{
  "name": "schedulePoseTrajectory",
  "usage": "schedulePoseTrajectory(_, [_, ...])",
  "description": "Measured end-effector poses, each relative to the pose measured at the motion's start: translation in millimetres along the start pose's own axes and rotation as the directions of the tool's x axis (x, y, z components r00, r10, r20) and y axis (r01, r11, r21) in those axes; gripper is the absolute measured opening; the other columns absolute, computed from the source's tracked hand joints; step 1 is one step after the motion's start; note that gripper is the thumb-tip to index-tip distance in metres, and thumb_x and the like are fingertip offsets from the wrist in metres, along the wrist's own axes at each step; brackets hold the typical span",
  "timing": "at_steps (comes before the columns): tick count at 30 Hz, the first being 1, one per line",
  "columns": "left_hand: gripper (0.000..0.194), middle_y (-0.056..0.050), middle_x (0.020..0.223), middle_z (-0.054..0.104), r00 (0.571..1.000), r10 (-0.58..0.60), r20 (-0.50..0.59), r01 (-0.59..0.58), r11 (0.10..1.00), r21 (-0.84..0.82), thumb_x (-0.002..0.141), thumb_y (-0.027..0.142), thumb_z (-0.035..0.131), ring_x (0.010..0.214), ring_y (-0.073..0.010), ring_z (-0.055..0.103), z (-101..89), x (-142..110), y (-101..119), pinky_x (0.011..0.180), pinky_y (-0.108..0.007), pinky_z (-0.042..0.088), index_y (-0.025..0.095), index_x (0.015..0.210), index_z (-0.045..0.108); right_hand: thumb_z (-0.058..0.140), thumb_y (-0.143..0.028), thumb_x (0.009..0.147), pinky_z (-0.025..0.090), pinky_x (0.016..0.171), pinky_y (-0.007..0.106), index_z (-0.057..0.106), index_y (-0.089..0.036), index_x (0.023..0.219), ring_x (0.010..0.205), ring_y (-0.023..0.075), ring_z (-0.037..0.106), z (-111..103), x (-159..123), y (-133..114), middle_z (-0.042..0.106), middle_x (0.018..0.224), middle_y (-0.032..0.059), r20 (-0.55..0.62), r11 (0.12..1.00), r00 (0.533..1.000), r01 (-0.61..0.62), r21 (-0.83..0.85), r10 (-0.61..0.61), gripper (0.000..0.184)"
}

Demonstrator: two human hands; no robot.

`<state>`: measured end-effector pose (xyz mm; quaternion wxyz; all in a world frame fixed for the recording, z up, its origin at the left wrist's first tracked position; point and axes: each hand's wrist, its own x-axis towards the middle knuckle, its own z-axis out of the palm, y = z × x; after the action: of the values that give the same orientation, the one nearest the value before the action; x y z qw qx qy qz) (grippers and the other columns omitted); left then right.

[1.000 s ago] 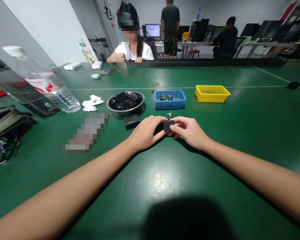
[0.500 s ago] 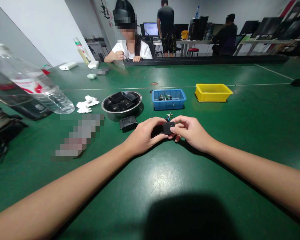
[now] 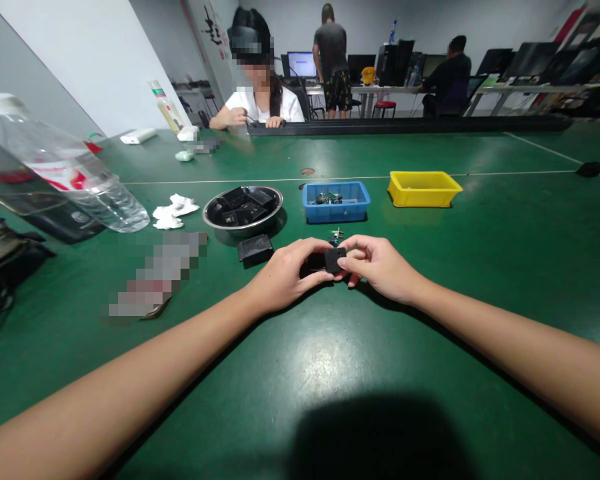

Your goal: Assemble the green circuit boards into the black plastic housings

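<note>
Between my two hands is a small black plastic case (image 3: 334, 261), its flat end facing me. My left hand (image 3: 293, 273) wraps round its left part, thumb below and fingers above. From the other side, my right hand (image 3: 375, 267) pinches the end with thumb and fingertips. Just beyond the case a small electronic part with a blue body and pale prongs (image 3: 337, 236) shows; whether it touches the case I cannot tell. Another black case (image 3: 255, 249) lies on the green table, left of my left hand. The inside of the held case is hidden.
A steel bowl (image 3: 213, 221) holds several black cases. Beside it stand a blue bin (image 3: 336, 213) with small electronic parts and a yellow bin (image 3: 425, 198). Crumpled tissue (image 3: 173, 212) and a large water bottle (image 3: 87, 167) are at left. A person (image 3: 260, 100) sits across the table.
Both hands keep their grip on the black case with hardly any movement. The whole view has shifted very slightly.
</note>
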<state>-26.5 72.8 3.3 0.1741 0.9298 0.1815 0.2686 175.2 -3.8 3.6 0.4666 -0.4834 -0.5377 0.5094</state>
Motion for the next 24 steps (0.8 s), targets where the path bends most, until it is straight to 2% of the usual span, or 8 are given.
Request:
schedulePoseTrajectory(13, [0.033,-0.008,0.111,0.071,0.999,-0.053,0.012,0.052,0.998,0.021,0.092,0.041,0.065,0.103,-0.0229,0.066,-1.0,0.1,3.2,0.092,-0.037,0.052,0.018,0.116,0.062,0.069,-0.020,0.082,0.056,0.052,0.022,0.057,-0.017,0.097,0.065,0.0151,0.072,-0.9,0.6,2.1,0.070,0.066,-0.0015,-0.016,1.000,1.000,0.007,0.006,-0.006,0.019])
schedulePoseTrajectory(24, [0.030,-0.008,0.108,0.071,1.000,-0.021,0.002,0.021,1.000,0.021,0.093,0.039,0.065,0.100,-0.0215,0.066,-0.3,-0.1,2.7,0.091,-0.036,0.053,0.017,0.113,0.062,0.066,-0.018,0.083,0.055,0.051,0.021,0.056,-0.017,0.104,0.061,0.0143,0.072,-1.9,0.9,3.2,0.069,0.062,-0.0031,0.002,1.000,1.000,0.020,-0.007,-0.020,0.023])
